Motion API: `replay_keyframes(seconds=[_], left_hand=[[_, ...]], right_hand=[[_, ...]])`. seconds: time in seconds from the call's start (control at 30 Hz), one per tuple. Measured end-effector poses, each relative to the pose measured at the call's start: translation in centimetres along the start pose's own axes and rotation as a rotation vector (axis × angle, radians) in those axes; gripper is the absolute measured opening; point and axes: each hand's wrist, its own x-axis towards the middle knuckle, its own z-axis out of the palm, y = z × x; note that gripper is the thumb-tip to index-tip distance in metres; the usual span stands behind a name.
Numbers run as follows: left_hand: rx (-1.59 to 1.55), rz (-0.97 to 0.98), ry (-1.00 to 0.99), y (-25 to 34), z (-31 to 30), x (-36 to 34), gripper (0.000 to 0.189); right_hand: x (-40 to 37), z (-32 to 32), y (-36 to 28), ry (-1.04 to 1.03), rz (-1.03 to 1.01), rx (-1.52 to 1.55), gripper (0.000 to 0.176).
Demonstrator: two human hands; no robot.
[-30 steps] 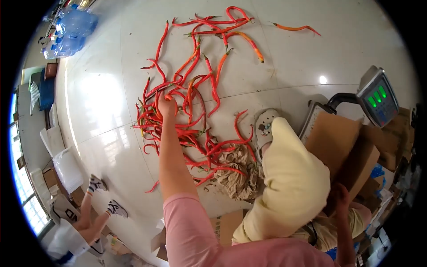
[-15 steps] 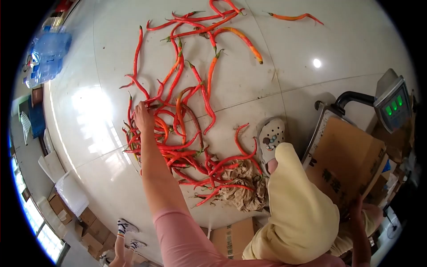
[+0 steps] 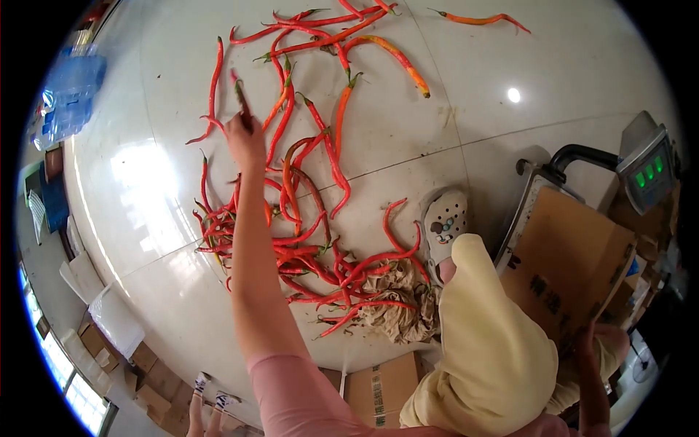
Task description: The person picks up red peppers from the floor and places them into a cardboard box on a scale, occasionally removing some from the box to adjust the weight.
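My left hand (image 3: pixel 245 140) is closed around a dark reddish chili pepper (image 3: pixel 243 103), whose upper end sticks out past the fingers and is blurred. It is above the pale tiled floor, beside a long red chili pepper (image 3: pixel 216 80). Below my forearm lies a tangled heap of red chili peppers (image 3: pixel 295 251), partly hidden by the arm. More peppers are spread loosely at the top, among them an orange-red one (image 3: pixel 393 52). At lower right, my right hand (image 3: pixel 585 336) is at the near edge of a cardboard box (image 3: pixel 564 255); its fingers are mostly hidden.
The box sits by a scale with a green-lit display (image 3: pixel 650 173). A shoe (image 3: pixel 445 222) stands near crumpled brown cloth or paper (image 3: pixel 399 313). One orange pepper (image 3: pixel 477 20) lies apart. Blue plastic bottles (image 3: pixel 73 84) and cartons (image 3: pixel 156 386) line the left; another person's feet (image 3: pixel 226 399) show below.
My left hand has moved up and away from the heap with a dark chili pepper in it. My right hand stays at the box. The other person's feet have shifted.
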Motion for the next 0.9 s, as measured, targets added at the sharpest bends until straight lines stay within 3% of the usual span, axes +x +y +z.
replay_keyframes(seconds=[0.07,0.1,0.13,0.2,0.27,0.37,0.4,0.43,0.47,0.53,0.57,0.67,0.77,0.8,0.87,0.9], left_hand=[[0.002,-0.086,-0.170,0.3,3.1,0.9,0.036],[-0.022,-0.080,-0.164,0.0,5.2,0.6,0.045],[0.095,-0.055,-0.160,0.8,6.3,0.0,0.066],[0.291,-0.111,-0.152,3.2,7.5,-1.5,0.086],[0.368,-0.143,-0.119,4.8,8.1,-2.1,0.084],[0.361,-0.211,-0.222,6.2,8.1,-4.0,0.069],[0.335,-0.234,-0.277,6.7,8.0,-4.5,0.062],[0.282,-0.219,-0.234,6.7,8.4,-5.5,0.043],[0.246,-0.224,-0.272,6.4,8.3,-6.5,0.041],[0.171,-0.224,-0.347,6.7,7.0,-8.1,0.036],[0.140,-0.209,-0.316,7.1,5.8,-8.9,0.033],[0.049,-0.139,-0.234,8.2,0.7,-11.4,0.030],[0.031,-0.197,-0.193,7.0,-4.7,-13.8,0.036],[0.061,-0.130,-0.049,6.3,-6.3,-14.4,0.038],[-0.199,-0.115,0.059,9.5,-12.8,-14.3,0.037],[-0.216,-0.175,0.217,6.7,-13.7,-14.3,0.032]], right_hand=[[0.8,-0.5,0.5,-0.040,-0.131,-0.250,0.038],[0.9,-0.8,0.6,-0.037,-0.076,-0.106,0.036],[0.6,-1.1,0.8,-0.035,-0.018,0.039,0.036],[-0.3,-1.5,1.4,-0.035,0.096,0.331,0.036],[-1.2,-1.9,2.1,-0.039,0.220,0.623,0.038],[-1.5,-2.5,3.3,-0.099,0.179,0.360,0.059],[-1.3,-2.7,4.1,-0.060,0.194,0.360,0.050],[-1.2,-2.8,4.9,-0.019,0.207,0.360,0.041],[-1.4,-3.1,5.7,0.023,0.222,0.360,0.034],[-1.7,-0.1,-0.4,0.037,-0.001,-0.025,0.030],[-1.8,1.5,-4.2,0.049,-0.114,-0.215,0.029],[-2.9,3.0,-10.0,0.005,-0.065,-0.087,0.026],[-4.1,3.2,-6.9,0.112,-0.250,0.075,0.023],[-4.7,3.0,-7.1,0.087,-0.218,0.056,0.024],[-5.9,2.7,-6.4,0.087,-0.186,0.064,0.026],[-6.8,2.6,-6.7,0.125,-0.297,0.000,0.027]])
